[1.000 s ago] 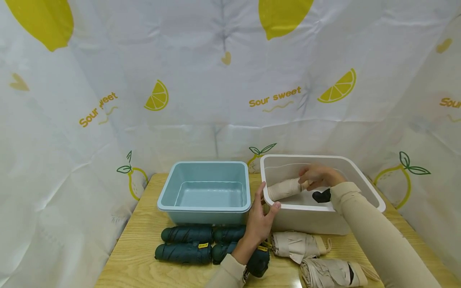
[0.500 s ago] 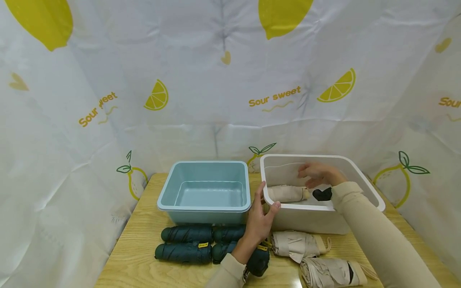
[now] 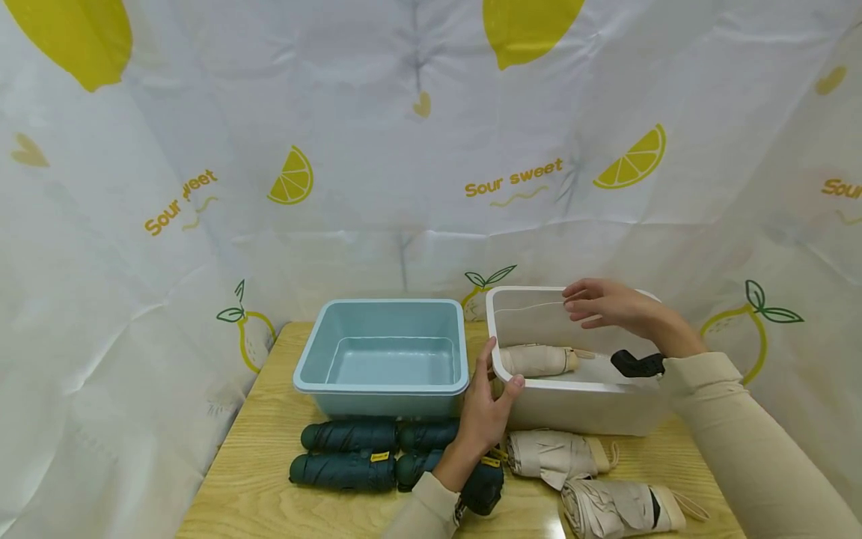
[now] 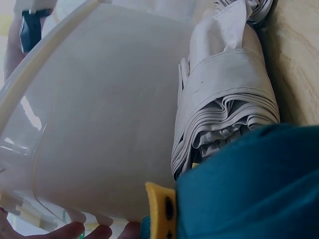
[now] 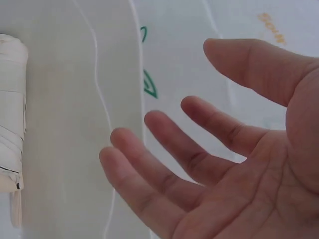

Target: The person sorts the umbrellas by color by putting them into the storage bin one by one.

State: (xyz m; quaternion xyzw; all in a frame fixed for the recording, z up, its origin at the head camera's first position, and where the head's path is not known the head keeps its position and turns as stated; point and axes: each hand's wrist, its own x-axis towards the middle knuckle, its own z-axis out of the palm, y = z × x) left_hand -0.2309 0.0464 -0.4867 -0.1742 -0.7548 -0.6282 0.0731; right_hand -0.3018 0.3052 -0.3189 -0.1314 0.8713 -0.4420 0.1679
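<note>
My left hand (image 3: 486, 408) grips the near left corner of the white plastic bin (image 3: 579, 408), thumb on the front rim and fingers along the left side. Its fingertips also show against the bin wall in the left wrist view. My right hand (image 3: 616, 308) is over the bin's back part, with relaxed fingers and nothing in them; the right wrist view shows its bare palm. A folded beige umbrella (image 3: 536, 360) lies inside the bin on the left. In front of the bin lie two more folded beige umbrellas, one nearer the bin (image 3: 555, 455) and one nearer me (image 3: 616, 509).
A light blue plastic bin (image 3: 380, 404) stands left of the white one. Several folded dark green umbrellas (image 3: 343, 471) lie in two rows in front of it, partly behind my left forearm. A lemon-print curtain (image 3: 377, 247) hangs behind the wooden table (image 3: 256, 449).
My right hand has left the beige umbrella in the white bin and risen up and to the right. The umbrella now lies flat there. My left hand has stayed on the corner.
</note>
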